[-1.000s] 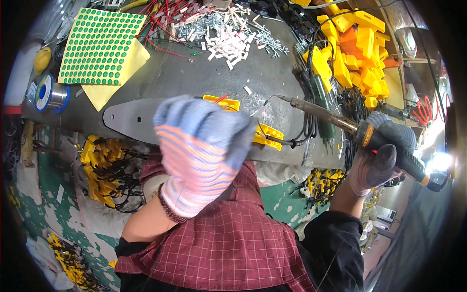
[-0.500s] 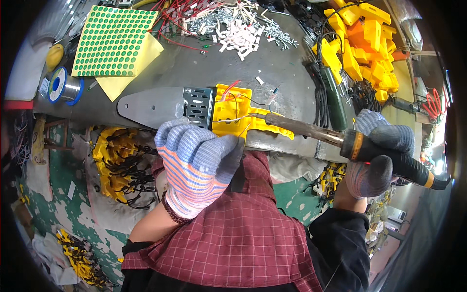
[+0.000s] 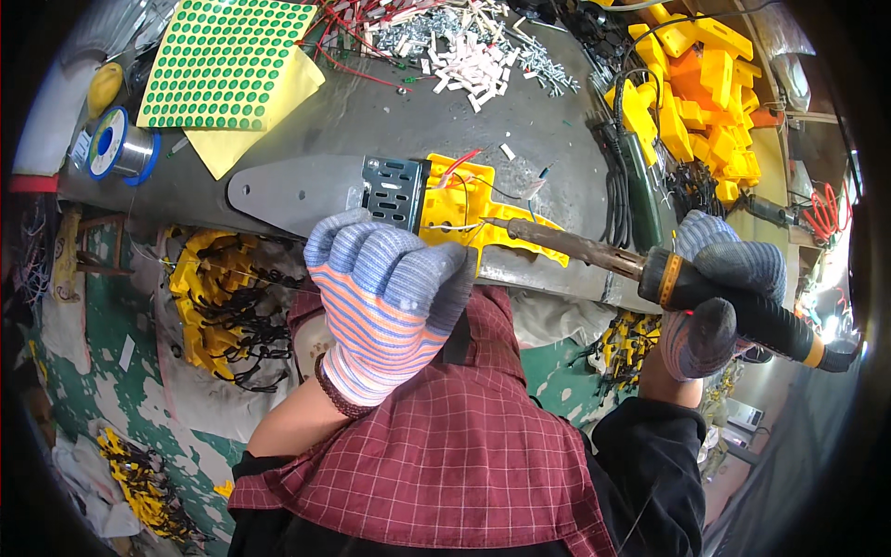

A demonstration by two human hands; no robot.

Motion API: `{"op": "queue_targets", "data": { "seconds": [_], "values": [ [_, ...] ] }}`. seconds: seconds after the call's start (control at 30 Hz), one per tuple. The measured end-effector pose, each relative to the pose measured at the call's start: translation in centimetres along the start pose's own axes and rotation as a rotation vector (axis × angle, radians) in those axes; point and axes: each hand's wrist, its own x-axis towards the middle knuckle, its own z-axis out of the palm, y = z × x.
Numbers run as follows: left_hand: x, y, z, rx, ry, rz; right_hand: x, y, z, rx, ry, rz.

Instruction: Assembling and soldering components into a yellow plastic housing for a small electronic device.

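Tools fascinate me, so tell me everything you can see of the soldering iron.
The soldering iron has a brown, metal-looking barrel narrowing to a fine tip, and a thick black handle with two orange bands. It slants across the view, tip at left over the yellow housing. The gloved right hand grips the handle; whether the tip touches anything is unclear.

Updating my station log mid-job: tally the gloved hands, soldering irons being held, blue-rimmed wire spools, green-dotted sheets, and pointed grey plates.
Left hand and right hand, both gloved: 2
Soldering iron in the right hand: 1
Blue-rimmed wire spool: 1
Green-dotted sheet: 1
Pointed grey plate: 1
Total: 6
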Motion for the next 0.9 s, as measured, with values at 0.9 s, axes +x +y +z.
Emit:
{"op": "queue_targets", "data": {
  "seconds": [0.9],
  "values": [
    [-0.4, 0.3, 0.4, 0.006, -0.014, -0.009, 0.1, 1.2, -3.6, 0.090, -0.283, -0.119]
  ]
}}
